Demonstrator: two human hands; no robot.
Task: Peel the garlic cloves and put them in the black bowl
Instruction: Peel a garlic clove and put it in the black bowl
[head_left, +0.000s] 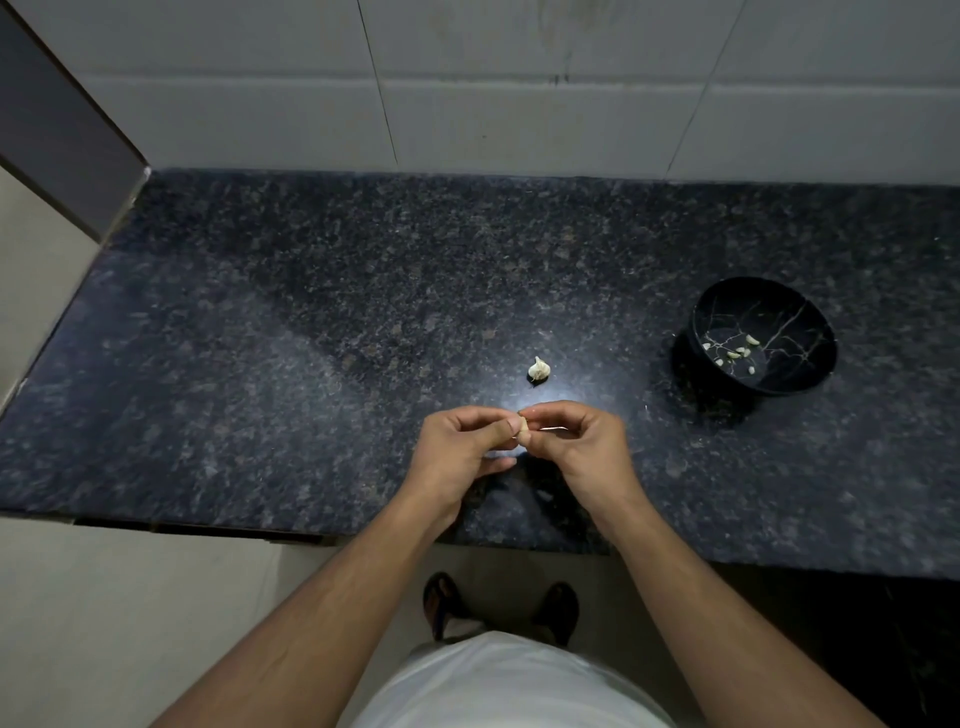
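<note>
Dark speckled granite counter (311, 332) spans the view, backed by a pale tiled wall (519, 78); person stands at the near edge, both forearms reaching in from below. Black bowl (701, 317) sits on the counter to the right and somewhat beyond the hands, well apart from them; it appears tipped, its mouth facing the camera, with several small pale peeled cloves (737, 353) lying inside. The rest of a garlic bulb (539, 369) lies on the counter just beyond the hands, near but not touching them, pointed tip upward. Left hand (462, 447) has fingers curled, thumb pressed on a single garlic clove (523, 428) held between the two hands above the counter. Right hand (582, 441) also curled, fingertips pinching at the same clove from the other side; a thin pale sliver juts from its fingers, possibly loosened skin, too small to tell. Clove mostly hidden by fingers; its long axis cannot be read with confidence. Judgement: peeling of this clove is in progress, not finished. Key relation for the drop: bowl lies off to the right, so the right hand is clearly nearer and has the shorter reach; the left would have to cross over. Bulb is about equally near both hands for the next clove.
</note>
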